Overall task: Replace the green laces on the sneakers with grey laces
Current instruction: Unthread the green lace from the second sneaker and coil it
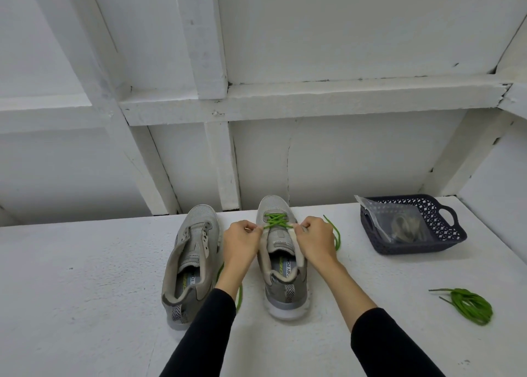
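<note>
Two grey sneakers stand side by side on the white table, toes pointing away from me. The left sneaker (pixel 190 259) has no lace in it. The right sneaker (pixel 281 251) still carries a green lace (pixel 276 220) crossed through its front eyelets. My left hand (pixel 241 244) pinches the lace at the shoe's left eyelet edge. My right hand (pixel 315 241) pinches it at the right edge. Loose green ends trail right of the shoe and down between the shoes. A bundled green lace (pixel 467 305) lies at the right. Grey laces (pixel 406 228) sit in a clear bag.
A dark plastic basket (pixel 453 241) at the back right holds the clear bag of grey laces. White wall framing rises right behind the table's far edge. Bare white tabletop lies to the left of the sneakers.
</note>
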